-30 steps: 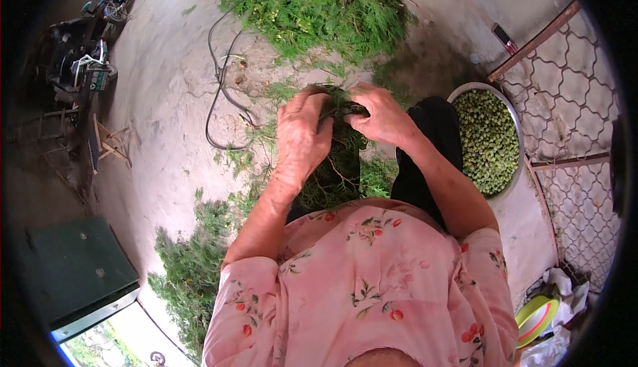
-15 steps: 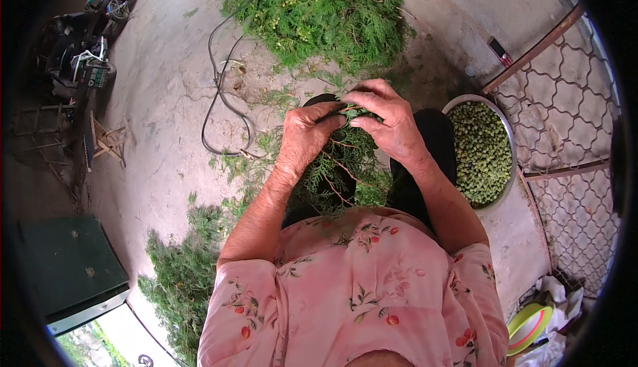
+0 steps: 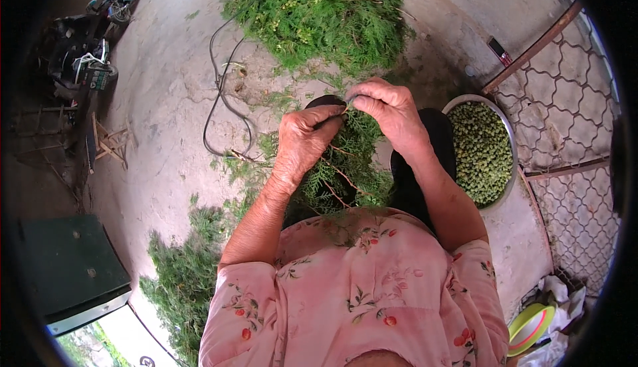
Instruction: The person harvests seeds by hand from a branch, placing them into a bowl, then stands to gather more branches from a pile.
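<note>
A leafy evergreen branch (image 3: 349, 161) with thin brown stems lies across my lap, its upper end between my hands. My left hand (image 3: 304, 134) is closed in a pinch on the branch. Beside it, my right hand (image 3: 389, 109) is also closed, thumb and forefinger pressed together close to the left fingertips. What those right fingers hold is too small to make out. To the right of my knee stands a round metal basin (image 3: 513, 148) filled with small green seed cones (image 3: 480, 151).
Ahead lies a big heap of green branches (image 3: 319, 18), and more branches (image 3: 183, 274) are at the left. A dark cable (image 3: 211, 111) loops over the floor. Wire mesh panels (image 3: 565, 101) stand at the right, with a phone-like object (image 3: 500, 51) near them. A low wooden stool (image 3: 109, 144) is far left.
My right hand's fingers have drawn together into a tighter pinch beside the left fingertips. The left hand and the branch have shifted only slightly.
</note>
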Tool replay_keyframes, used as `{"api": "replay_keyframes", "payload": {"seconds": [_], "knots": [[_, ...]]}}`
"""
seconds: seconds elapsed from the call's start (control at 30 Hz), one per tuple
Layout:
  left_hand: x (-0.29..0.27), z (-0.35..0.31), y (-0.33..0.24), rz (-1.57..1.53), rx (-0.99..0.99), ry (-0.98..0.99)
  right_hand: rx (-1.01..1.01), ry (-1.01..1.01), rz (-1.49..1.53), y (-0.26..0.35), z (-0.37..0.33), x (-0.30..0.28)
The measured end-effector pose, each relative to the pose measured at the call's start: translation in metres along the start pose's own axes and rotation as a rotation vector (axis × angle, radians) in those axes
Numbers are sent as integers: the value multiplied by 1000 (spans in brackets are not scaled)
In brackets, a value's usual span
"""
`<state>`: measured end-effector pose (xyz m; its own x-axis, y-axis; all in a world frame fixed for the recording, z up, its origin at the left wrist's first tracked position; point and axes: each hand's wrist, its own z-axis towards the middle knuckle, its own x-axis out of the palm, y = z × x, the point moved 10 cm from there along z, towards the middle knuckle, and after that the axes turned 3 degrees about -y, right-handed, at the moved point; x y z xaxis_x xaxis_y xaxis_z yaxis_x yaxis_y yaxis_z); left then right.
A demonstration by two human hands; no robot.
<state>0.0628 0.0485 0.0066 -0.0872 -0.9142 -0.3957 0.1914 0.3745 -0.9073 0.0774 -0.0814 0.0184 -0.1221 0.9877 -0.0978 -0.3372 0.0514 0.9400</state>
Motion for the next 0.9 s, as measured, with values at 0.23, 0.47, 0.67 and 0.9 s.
{"api": "replay_keyframes", "payload": {"seconds": [0.23, 0.47, 0.67, 0.9], "knots": [[-9, 0, 16, -361, -236, -88, -38, -429, 246, 22, 0, -50], [-10, -2, 32, -561, -345, -147, 243, -45, 304, 11, -22, -8], [-7, -9, 23, -543, -437, -108, 37, -201, -137, 3, -15, -11], [-2, -13, 16, -430, -421, -93, 261, -95, 42, -20, -9, 3]]}}
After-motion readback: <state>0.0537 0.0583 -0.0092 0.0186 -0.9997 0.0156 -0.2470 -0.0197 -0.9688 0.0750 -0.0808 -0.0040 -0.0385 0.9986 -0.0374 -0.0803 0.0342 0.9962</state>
